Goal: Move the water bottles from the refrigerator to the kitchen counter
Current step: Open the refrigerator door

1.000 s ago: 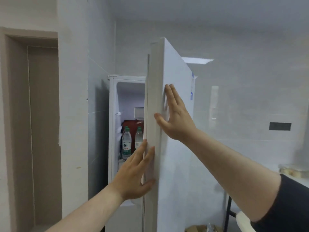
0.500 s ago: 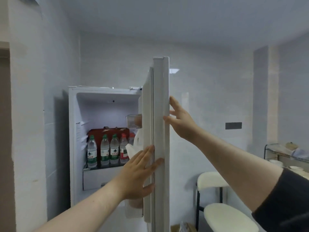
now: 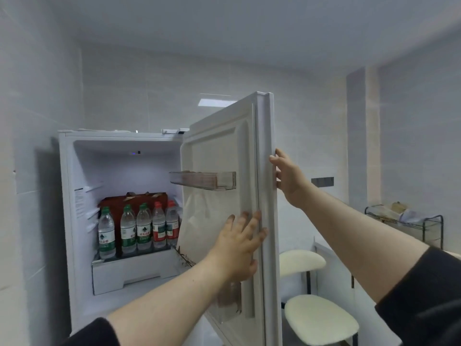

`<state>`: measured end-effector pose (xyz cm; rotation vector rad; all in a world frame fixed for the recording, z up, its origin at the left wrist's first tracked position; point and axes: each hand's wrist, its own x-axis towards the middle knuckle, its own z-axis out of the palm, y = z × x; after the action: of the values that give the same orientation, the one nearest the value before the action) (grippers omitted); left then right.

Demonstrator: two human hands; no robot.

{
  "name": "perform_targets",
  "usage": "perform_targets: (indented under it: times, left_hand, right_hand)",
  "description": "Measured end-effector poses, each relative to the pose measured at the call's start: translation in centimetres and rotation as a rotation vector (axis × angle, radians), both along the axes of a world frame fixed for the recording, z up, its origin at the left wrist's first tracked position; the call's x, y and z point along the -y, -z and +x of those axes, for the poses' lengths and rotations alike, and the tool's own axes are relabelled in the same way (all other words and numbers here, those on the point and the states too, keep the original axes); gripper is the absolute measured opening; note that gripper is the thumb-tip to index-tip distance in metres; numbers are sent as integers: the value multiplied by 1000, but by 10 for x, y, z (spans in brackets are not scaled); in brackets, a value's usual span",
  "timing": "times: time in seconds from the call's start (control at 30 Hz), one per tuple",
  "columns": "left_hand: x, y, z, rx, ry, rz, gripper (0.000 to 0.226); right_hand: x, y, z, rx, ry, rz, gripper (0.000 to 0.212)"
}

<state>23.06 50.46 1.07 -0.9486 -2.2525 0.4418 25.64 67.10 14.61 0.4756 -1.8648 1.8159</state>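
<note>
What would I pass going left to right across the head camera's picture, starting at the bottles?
First the green-capped bottles → red-capped bottles → left hand flat on the door → right hand at the door's outer edge → wire rack by the far wall.

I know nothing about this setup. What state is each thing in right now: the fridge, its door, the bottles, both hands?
Refrigerator: open, inside in view.
Refrigerator door: swung wide open.
Water bottles: upright in a row on the shelf, capped, untouched.
Left hand: fingers straight, pressing flat on the door's inner side.
Right hand: touching the door's outer side at its edge, fingertips hidden.
</note>
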Motion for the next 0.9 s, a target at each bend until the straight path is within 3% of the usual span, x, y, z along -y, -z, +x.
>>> perform_targets:
  times: [0.1, 0.23, 0.37, 0.43, 0.63, 0.9]
  left_hand:
    - [-17, -4, 1, 0, -14, -23, 78]
    - [-10, -18, 3, -2, 125, 49, 76]
    - [57, -62, 1, -129, 243, 361, 77]
    - [102, -94, 3, -141, 203, 544, 81]
    - [231, -146, 26, -267, 28, 882, 87]
    - [312, -119, 32, -348, -54, 1012, 81]
  right_hand:
    - [-14, 1, -2, 38, 33, 1, 79]
    - [-24, 1, -7, 20, 149, 74, 60]
    - [-21, -4, 4, -315, 661, 578, 70]
    - [-10, -11, 11, -441, 740, 701, 76]
    - [66, -11, 7, -631, 672, 735, 73]
    - [156, 23, -30, -689, 438, 638, 71]
